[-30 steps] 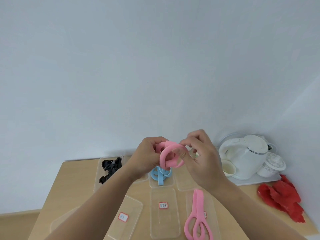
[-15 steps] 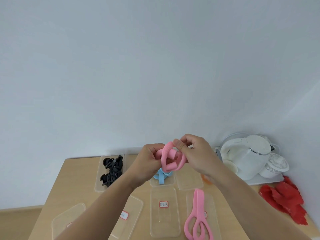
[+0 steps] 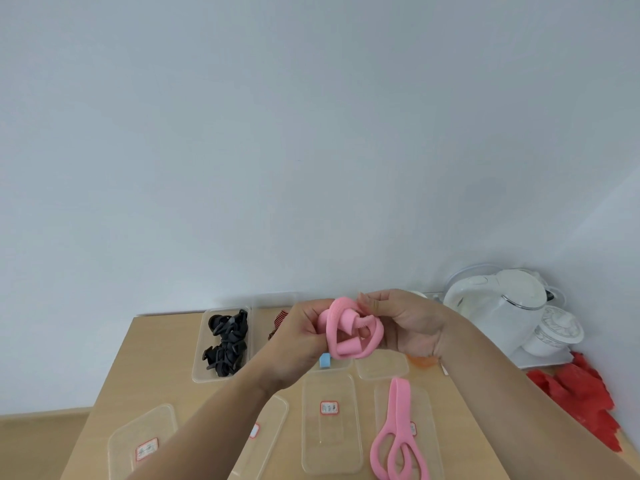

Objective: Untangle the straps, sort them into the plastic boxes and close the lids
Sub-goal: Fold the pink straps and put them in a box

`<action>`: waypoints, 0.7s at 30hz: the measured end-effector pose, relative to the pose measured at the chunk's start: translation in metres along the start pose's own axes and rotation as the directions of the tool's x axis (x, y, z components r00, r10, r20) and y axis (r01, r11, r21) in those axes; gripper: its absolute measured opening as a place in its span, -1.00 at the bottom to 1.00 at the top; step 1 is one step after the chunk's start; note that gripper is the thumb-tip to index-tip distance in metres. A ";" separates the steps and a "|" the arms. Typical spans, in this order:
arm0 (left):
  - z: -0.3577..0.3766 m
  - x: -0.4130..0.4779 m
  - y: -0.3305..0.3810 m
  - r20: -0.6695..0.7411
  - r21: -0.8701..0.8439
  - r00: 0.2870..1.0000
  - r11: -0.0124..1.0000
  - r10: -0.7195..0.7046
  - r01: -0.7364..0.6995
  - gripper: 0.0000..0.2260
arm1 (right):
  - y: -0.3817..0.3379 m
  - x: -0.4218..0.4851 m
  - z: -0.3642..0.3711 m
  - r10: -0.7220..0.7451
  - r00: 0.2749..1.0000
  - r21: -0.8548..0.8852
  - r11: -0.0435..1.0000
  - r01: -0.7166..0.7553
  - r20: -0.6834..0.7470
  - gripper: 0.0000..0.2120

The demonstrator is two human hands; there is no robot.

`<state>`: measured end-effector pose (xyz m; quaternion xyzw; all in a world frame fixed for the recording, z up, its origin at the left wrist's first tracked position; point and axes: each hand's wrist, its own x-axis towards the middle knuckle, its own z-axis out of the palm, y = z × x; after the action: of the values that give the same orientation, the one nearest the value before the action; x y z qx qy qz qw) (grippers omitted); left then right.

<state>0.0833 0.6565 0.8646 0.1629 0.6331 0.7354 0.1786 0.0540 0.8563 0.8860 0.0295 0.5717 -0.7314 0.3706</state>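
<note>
the pink tangle (image 3: 349, 332) is held up in the air over the back row of boxes, between both hands. the left hand (image 3: 301, 337) is closed round its left side, the fingers curled in against the strap. the right hand (image 3: 412, 327) is turned palm toward the camera, and the top of the tangle is pinched between its thumb and bent forefinger. how many straps are wound into the tangle cannot be told.

four clear boxes are counted in a row at the far side of the desk (image 3: 156, 358). the leftmost box (image 3: 199, 368) is filled with black straps (image 3: 227, 341). in the second box (image 3: 263, 306) a dark red striped strap (image 3: 280, 322) is partly seen behind the left hand. in the third box (image 3: 341, 365) a blue strap (image 3: 325, 360) shows beneath the tangle. the fourth box (image 3: 381, 370) is seen only in part, below the right hand.

four lids (image 3: 329, 441) are laid flat in front of the boxes, each marked with a red-edged label (image 3: 329, 407). across the rightmost lid a second pink strap (image 3: 398, 434) is laid, looped at its near end.

at the right, one white kettle (image 3: 495, 306) and one lidded white cup (image 3: 557, 330) are set on a tray (image 3: 543, 358), and a heap of red cloth (image 3: 581, 400) lies beside it.
</note>
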 end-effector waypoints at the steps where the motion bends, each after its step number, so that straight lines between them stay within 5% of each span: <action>1: 0.001 -0.001 0.000 0.004 -0.027 1.000 1.000 -0.005 0.005 -0.77 | 0.005 0.001 0.001 -0.022 1.000 0.048 0.999 0.023 -0.004 -0.69; 5: 0.004 -0.002 -0.001 0.013 -0.163 0.999 0.986 -0.038 0.039 -0.73 | 0.020 0.000 0.011 -0.194 0.973 0.162 0.964 0.212 -0.122 -0.85; 10: 0.006 -0.001 -0.007 0.049 -0.230 0.992 0.966 -0.114 0.122 -0.73 | 0.020 -0.006 0.008 -0.263 0.958 -0.005 0.965 0.264 -0.114 -0.89; 13: 0.005 0.001 -0.012 0.046 -0.147 0.982 0.971 -0.183 0.188 -0.68 | 0.018 -0.009 0.002 -0.352 0.930 -0.272 0.910 0.313 -0.108 -0.87; 16: 0.005 0.000 -0.015 0.056 -0.075 0.975 0.972 -0.217 0.221 -0.62 | 0.013 -0.014 0.001 -0.494 0.863 -0.633 0.703 0.323 -0.108 -0.77; 21: 0.006 -0.001 -0.014 0.004 -0.052 0.970 0.969 -0.243 0.243 -0.66 | 0.008 -0.019 0.013 -0.528 0.842 -0.759 0.591 0.272 -0.110 -0.71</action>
<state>0.0874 0.6630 0.8519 0.0786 0.6291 0.7244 0.2708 0.0777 0.8543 0.8928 -0.1292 0.8542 -0.4979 0.0756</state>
